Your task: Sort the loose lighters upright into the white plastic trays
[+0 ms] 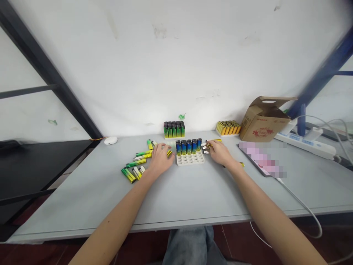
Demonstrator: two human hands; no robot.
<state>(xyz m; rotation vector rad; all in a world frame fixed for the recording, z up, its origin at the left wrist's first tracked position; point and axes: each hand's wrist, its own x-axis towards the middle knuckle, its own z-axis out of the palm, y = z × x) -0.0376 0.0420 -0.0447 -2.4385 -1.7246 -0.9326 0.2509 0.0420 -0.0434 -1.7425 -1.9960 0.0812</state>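
In the middle of the table stands a white tray with rows of holes. Blue-and-yellow lighters with dark tops stand upright in its back rows, while the front holes show bare. Left of the tray, my left hand is closed round a yellow lighter, its fingers partly hiding it. On the other side, my right hand curls over gold lighters with silver ends, its fingertips on one of them. Several green-and-yellow lighters lie loose beside my left hand.
Against the wall stand a full tray of green lighters and one of yellow lighters. A cardboard box, a phone on a cable and a power strip occupy the right. A white case lies far left.
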